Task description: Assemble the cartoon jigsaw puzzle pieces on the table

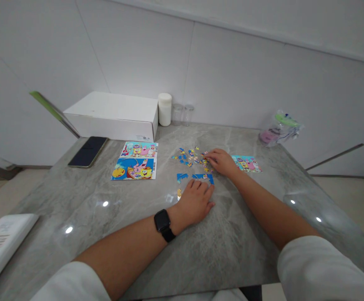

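Observation:
Lying palm down over the lower edge of a partly joined blue jigsaw strip [203,177] is my left hand [196,202], fingers stretched out and a little apart. It covers part of that strip. A yellow puzzle piece [179,194] is just left of it. My right hand [222,162] reaches to the right side of a scattered heap of loose puzzle pieces [183,158]. Its thumb and fingertips come together on a small puzzle piece [203,154], mostly hidden by the fingers. A finished cartoon puzzle [250,164] lies flat beyond my right wrist.
Left of the heap lies a printed cartoon picture sheet [134,168], with a phone [88,151] farther left. Along the wall stand a white box [113,115], a white bottle [164,110] and two small glass jars [188,115]. A plastic-wrapped item [278,128] sits back right.

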Action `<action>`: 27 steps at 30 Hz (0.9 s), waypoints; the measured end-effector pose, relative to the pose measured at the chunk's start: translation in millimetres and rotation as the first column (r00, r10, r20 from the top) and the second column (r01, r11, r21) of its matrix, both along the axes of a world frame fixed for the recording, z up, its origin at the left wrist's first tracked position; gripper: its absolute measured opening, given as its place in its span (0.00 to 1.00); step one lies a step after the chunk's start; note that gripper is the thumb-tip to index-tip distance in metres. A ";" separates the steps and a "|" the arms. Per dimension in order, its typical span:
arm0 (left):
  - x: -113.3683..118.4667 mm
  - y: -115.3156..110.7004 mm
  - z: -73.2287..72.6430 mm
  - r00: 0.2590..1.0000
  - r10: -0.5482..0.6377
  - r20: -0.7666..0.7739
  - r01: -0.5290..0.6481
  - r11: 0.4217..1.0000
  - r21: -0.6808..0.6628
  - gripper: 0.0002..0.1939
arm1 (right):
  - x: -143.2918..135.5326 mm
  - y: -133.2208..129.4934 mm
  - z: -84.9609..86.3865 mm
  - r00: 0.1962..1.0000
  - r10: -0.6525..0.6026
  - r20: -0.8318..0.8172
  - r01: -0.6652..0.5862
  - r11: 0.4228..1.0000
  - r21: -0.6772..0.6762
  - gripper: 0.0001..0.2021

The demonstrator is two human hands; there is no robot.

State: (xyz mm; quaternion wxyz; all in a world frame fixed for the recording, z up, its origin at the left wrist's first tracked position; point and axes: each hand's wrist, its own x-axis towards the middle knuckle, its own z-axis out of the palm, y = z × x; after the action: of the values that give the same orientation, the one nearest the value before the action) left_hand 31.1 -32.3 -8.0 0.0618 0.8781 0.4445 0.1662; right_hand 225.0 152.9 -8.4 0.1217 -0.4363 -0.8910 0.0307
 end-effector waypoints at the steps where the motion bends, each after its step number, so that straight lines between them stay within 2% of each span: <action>1: 0.2 0.1 -0.2 1.000 -0.001 -0.002 0.001 1.000 -0.001 0.29 | 8.4 -4.1 -6.1 0.999 0.023 -0.024 -0.022 1.000 0.022 0.16; 5: 0.7 0.6 0.8 1.000 -0.003 -0.012 0.003 1.000 -0.015 0.28 | 34.4 -15.9 -29.2 0.987 0.087 -0.134 -0.072 0.991 0.114 0.18; 8: 0.5 1.5 3.4 1.000 -0.007 -0.020 0.006 0.999 -0.035 0.28 | 45.1 -17.6 -37.5 0.969 0.082 -0.232 -0.047 0.987 0.152 0.16; 12: 0.4 3.6 4.0 1.000 -0.018 -0.016 0.017 0.999 -0.052 0.26 | 49.9 -16.0 -37.5 0.953 0.043 -0.300 0.002 0.989 0.147 0.14; 17: 0.4 4.8 2.4 1.000 -0.024 0.015 0.025 0.998 -0.058 0.26 | 47.1 -14.6 -35.9 0.962 0.047 -0.268 -0.020 0.995 0.102 0.13; 22: -9.8 12.7 14.0 0.996 -0.038 0.086 0.041 0.998 -0.042 0.20 | 44.1 -10.4 -36.5 0.956 0.042 -0.290 -0.012 0.994 0.105 0.10; 25: -26.4 33.9 28.6 0.979 0.099 0.175 -0.101 0.995 0.000 0.14 | 43.2 -8.7 -36.5 0.957 0.046 -0.287 -0.020 0.995 0.094 0.10; 27: -39.5 56.8 37.6 0.963 0.214 0.164 -0.216 0.976 -0.002 0.11 | 42.7 -8.3 -36.2 0.957 0.043 -0.287 -0.020 0.996 0.084 0.09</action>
State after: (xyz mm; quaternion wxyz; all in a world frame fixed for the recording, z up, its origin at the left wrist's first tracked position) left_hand -8.4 24.4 29.6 0.0724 0.8087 0.5292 0.2466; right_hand 267.6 144.6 -44.6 0.2673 -0.4077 -0.8710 0.0604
